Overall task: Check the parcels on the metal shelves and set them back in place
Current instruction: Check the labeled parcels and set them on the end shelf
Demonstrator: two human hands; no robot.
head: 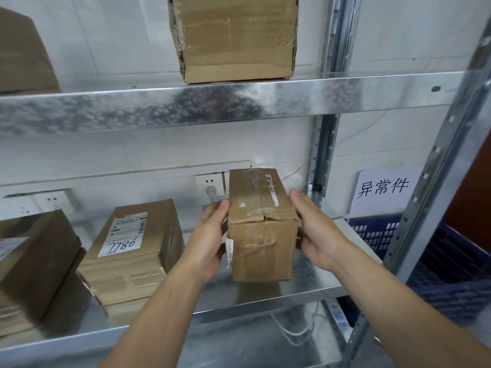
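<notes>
A small taped cardboard parcel (261, 224) is held a little above the right part of the middle metal shelf (305, 285). My left hand (210, 240) grips its left side, thumb on the top edge, beside a white label hanging off that side. On the opposite side my right hand (316, 229) holds it, fingers wrapped round the far face. The parcel's taped top faces up and its short end faces me.
A labelled parcel marked 7786 (132, 251) lies left of it, with more boxes (34, 264) at far left. A large box (233, 38) stands on the upper shelf (239, 102). A blue crate (438, 256) and a white paper sign (382, 189) lie beyond the right upright.
</notes>
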